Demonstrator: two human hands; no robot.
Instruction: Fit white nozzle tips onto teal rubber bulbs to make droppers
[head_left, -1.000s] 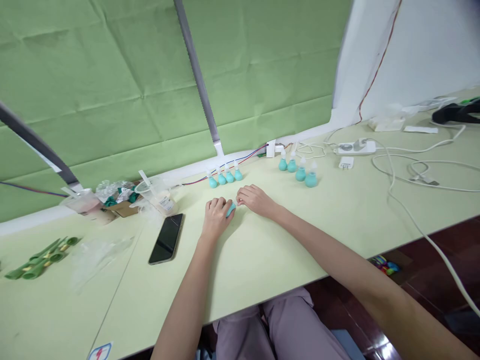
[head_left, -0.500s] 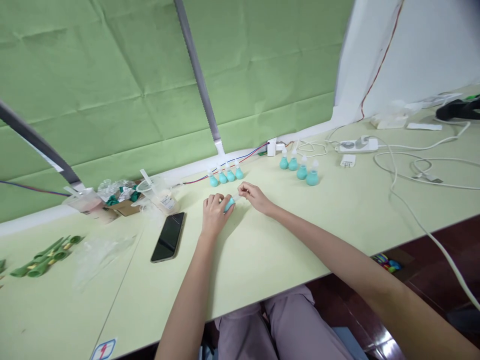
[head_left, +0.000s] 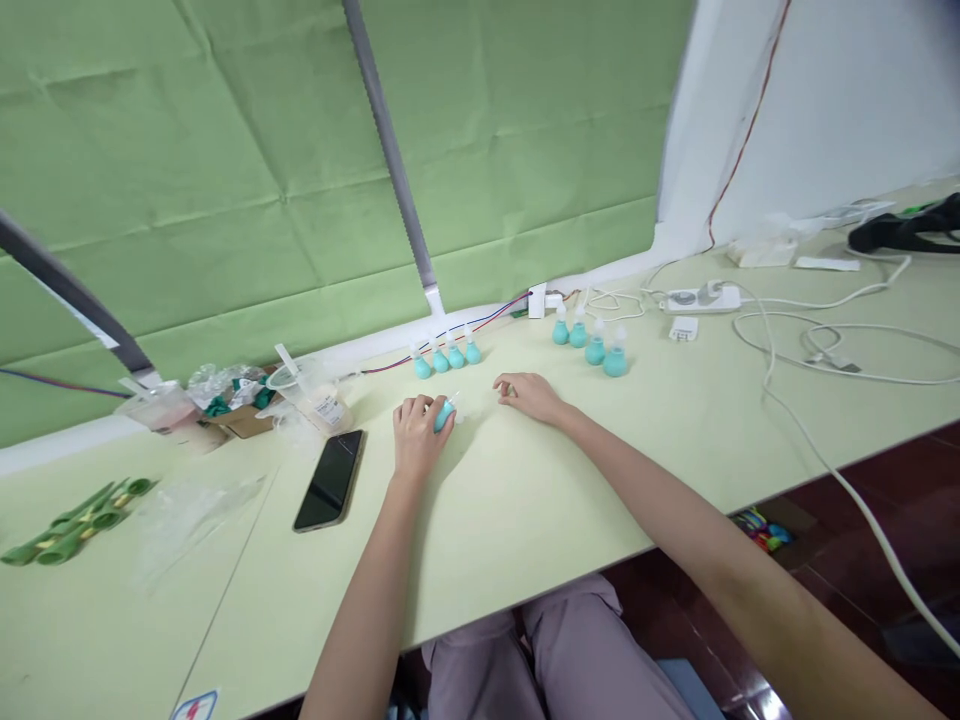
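Note:
My left hand (head_left: 415,432) is closed around a teal squeeze bulb (head_left: 443,416) with a clear plastic tip, tilted to the right just over the table. Part of the bulb is hidden by the fingers. A small translucent bit shows beside its tip; I cannot make out whether it is separate. To the right, apart from the bulb, my right hand (head_left: 529,396) is held with loosely bent fingers and nothing visible in them. Several similar bulbs with clear tops (head_left: 456,356) stand upright in a row behind the left hand. Another upright group of bulbs (head_left: 595,349) stands behind the right hand.
A phone (head_left: 330,481) lies left of my left hand. Behind it are a plastic cup (head_left: 311,395), a cardboard box (head_left: 247,418) and another cup (head_left: 176,415). Green horn-like pieces (head_left: 75,525) lie far left. At right are a power strip (head_left: 701,299), a charger (head_left: 683,329) and white cables.
My right hand has let go near the bulb's tip and moved away to the right, its fingers loosening. My left hand keeps hold of the bulb. The view has shifted slightly.

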